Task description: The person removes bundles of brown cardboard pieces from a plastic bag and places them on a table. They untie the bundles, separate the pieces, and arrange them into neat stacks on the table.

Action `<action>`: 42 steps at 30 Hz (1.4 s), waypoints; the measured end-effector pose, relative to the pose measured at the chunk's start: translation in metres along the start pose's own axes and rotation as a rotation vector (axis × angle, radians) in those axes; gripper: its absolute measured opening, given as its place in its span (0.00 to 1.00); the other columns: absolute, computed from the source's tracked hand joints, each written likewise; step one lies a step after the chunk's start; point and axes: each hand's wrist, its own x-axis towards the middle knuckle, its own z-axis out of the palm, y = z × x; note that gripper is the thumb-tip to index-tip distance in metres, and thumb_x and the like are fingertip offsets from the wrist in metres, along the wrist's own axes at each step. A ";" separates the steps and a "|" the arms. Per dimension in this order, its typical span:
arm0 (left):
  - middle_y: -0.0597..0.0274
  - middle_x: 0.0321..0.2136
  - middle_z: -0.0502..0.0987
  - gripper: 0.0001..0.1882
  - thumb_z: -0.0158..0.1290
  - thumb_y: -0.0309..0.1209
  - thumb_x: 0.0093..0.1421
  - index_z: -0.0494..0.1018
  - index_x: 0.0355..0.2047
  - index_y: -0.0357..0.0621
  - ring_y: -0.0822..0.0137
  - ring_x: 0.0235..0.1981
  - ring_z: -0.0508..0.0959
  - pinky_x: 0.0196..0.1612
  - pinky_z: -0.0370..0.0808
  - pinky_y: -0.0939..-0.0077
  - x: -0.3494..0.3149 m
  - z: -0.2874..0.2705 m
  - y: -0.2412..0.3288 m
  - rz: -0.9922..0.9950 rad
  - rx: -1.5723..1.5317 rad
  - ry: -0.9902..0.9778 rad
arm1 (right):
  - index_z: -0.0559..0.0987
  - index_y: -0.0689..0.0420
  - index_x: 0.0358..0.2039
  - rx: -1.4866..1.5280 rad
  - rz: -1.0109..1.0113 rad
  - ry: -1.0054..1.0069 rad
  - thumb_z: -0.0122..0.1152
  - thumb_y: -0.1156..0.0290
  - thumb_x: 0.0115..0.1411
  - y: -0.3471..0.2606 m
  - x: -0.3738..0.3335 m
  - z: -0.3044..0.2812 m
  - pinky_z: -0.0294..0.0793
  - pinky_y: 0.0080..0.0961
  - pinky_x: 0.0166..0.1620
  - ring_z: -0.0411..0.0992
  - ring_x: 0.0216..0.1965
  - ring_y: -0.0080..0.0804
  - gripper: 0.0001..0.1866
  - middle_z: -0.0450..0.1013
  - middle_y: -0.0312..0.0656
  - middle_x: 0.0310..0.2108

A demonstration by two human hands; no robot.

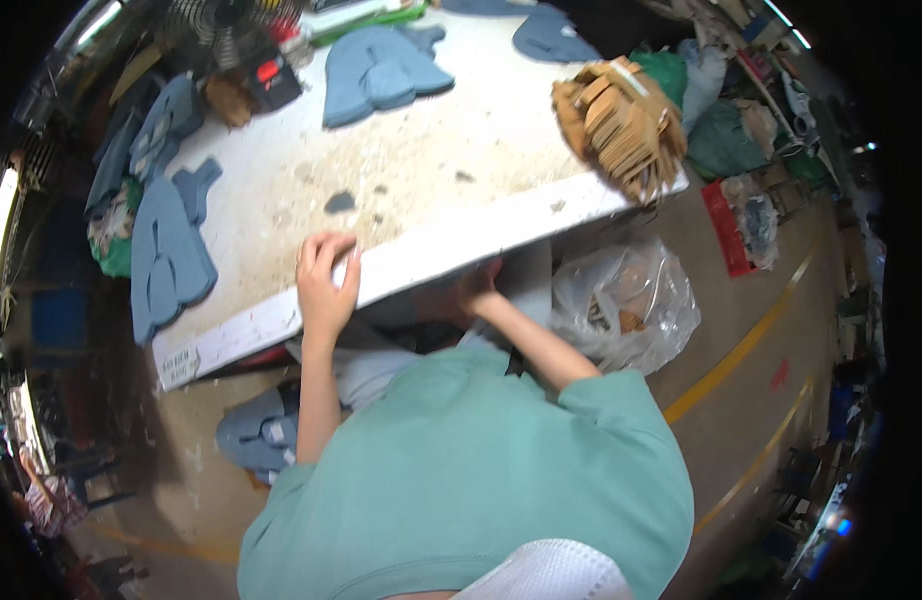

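My left hand (329, 282) rests on the near edge of the white table (431, 165), its fingers bent and a little apart, with nothing held. My right hand (478, 287) reaches in below the tabletop; the fingers are mostly hidden in shadow, so what they touch cannot be made out. To the left of my left hand, a stack of blue-grey cut pieces (171, 250) lies at the table's left side. Another blue-grey stack (383, 75) sits farther back.
Brown cardboard pieces (626, 125) are bundled at the table's right corner. A clear plastic bag (631, 305) hangs or stands beside the table. More blue-grey pieces (256, 430) are low at the left. A fan (221, 30) stands at the back left, and filled bags (726, 140) are piled at right.
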 end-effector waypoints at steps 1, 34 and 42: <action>0.55 0.38 0.73 0.08 0.55 0.27 0.54 0.76 0.35 0.43 0.53 0.44 0.73 0.48 0.69 0.63 0.000 -0.002 0.003 0.002 0.024 -0.001 | 0.74 0.55 0.54 0.181 -0.224 -0.042 0.52 0.44 0.61 0.016 -0.017 -0.014 0.61 0.37 0.61 0.66 0.56 0.46 0.31 0.70 0.49 0.53; 0.57 0.46 0.75 0.16 0.47 0.29 0.65 0.72 0.50 0.36 0.69 0.50 0.73 0.54 0.67 0.74 0.076 0.058 0.088 -0.298 -1.157 -0.628 | 0.49 0.59 0.67 1.826 -0.558 1.635 0.70 0.72 0.40 0.198 -0.180 -0.158 0.63 0.33 0.59 0.64 0.57 0.38 0.54 0.57 0.50 0.59; 0.54 0.63 0.57 0.48 0.50 0.60 0.58 0.46 0.66 0.41 0.59 0.64 0.58 0.66 0.53 0.62 0.095 0.038 0.084 -0.331 -1.399 -0.135 | 0.56 0.62 0.64 2.730 -1.333 0.400 0.59 0.64 0.47 0.088 -0.085 -0.151 0.59 0.38 0.63 0.60 0.61 0.41 0.43 0.60 0.50 0.61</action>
